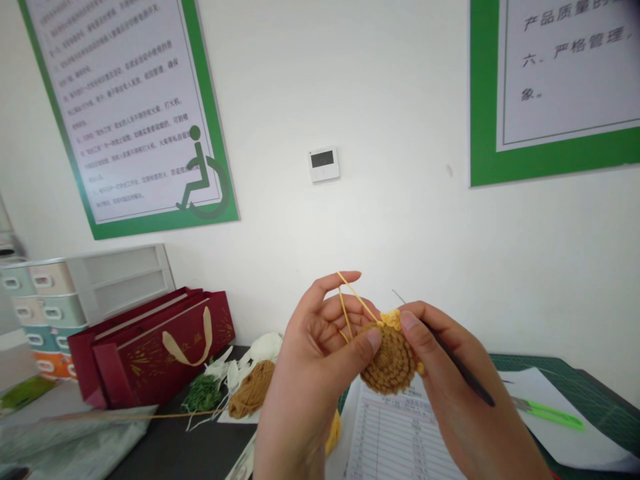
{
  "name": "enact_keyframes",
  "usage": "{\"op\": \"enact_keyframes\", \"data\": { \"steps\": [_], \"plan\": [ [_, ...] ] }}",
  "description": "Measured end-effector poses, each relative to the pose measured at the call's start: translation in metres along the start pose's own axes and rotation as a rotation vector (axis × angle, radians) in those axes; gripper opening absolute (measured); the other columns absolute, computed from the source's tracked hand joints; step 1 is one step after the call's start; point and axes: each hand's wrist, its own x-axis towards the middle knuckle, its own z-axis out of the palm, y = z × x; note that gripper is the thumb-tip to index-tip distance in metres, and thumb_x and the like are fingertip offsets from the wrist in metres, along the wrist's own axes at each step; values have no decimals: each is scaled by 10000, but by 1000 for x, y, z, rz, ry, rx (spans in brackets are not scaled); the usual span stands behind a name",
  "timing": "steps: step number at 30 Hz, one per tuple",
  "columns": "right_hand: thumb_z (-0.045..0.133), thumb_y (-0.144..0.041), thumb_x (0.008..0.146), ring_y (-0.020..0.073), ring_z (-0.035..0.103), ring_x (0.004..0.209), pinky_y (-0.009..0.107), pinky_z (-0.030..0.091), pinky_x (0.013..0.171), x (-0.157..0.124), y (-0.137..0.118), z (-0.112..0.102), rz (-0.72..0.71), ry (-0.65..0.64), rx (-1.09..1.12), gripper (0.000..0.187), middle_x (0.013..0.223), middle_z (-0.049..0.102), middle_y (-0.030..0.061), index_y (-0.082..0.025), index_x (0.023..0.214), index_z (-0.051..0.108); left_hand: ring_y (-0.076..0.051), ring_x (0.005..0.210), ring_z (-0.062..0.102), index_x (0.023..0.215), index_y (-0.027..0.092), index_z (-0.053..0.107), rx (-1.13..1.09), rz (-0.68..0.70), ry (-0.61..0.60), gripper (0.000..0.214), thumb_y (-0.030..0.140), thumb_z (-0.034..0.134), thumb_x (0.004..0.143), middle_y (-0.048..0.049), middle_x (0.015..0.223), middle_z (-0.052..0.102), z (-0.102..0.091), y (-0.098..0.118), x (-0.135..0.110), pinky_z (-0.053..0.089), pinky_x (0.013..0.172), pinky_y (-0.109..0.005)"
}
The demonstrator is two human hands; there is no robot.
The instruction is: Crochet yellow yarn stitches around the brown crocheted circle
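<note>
Between my two hands is a round brown crochet piece (389, 363) with a small yellow patch along its top edge. My left hand (330, 347) pinches its left side between thumb and fingers. Over the raised left index finger runs a strand of yellow yarn (358, 297), which drops to the piece's top. My right hand (445, 360) grips a crochet hook (463, 375) with a dark handle and also presses the piece's right edge with the thumb. The thin metal tip of the hook shows above the yellow stitches.
Brown yarn (253, 389), green yarn (204, 393) and a red gift bag (170, 353) stand at the left, before small drawers (55, 310). Below my hands lies a printed form (395, 433). A green-handled cutter (550, 412) rests on white paper, over a green cutting mat (530, 363).
</note>
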Motion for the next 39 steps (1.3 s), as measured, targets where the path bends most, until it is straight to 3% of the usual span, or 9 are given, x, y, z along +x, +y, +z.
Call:
{"op": "enact_keyframes", "data": {
  "steps": [12, 22, 39],
  "plan": [
    [608, -546, 955, 145, 484, 648, 255, 423, 560, 1, 1, -8, 1, -36, -78, 336, 716, 557, -15, -230, 843, 634, -125, 817, 632, 1320, 198, 557, -6, -30, -14, 577, 71, 796, 809, -25, 932, 685, 0, 4, 0, 504, 737, -246],
    [600, -522, 964, 143, 496, 637, 234, 424, 531, 4, -1, -11, -43, -35, -133, 314, 703, 581, -7, -227, 871, 655, -131, 778, 645, 1583, 310, 210, -70, 40, -20, 1024, 38, 802, 793, -41, 926, 733, 0, -3, 1, 514, 737, -272],
    [575, -519, 979, 125, 520, 603, 210, 442, 512, 0, -8, -9, -92, -25, -211, 308, 693, 580, -32, -235, 870, 623, -131, 788, 622, 1580, 402, 217, 0, 35, 31, 1021, 82, 807, 812, -16, 927, 724, 4, 4, -1, 501, 773, -281]
  ]
}}
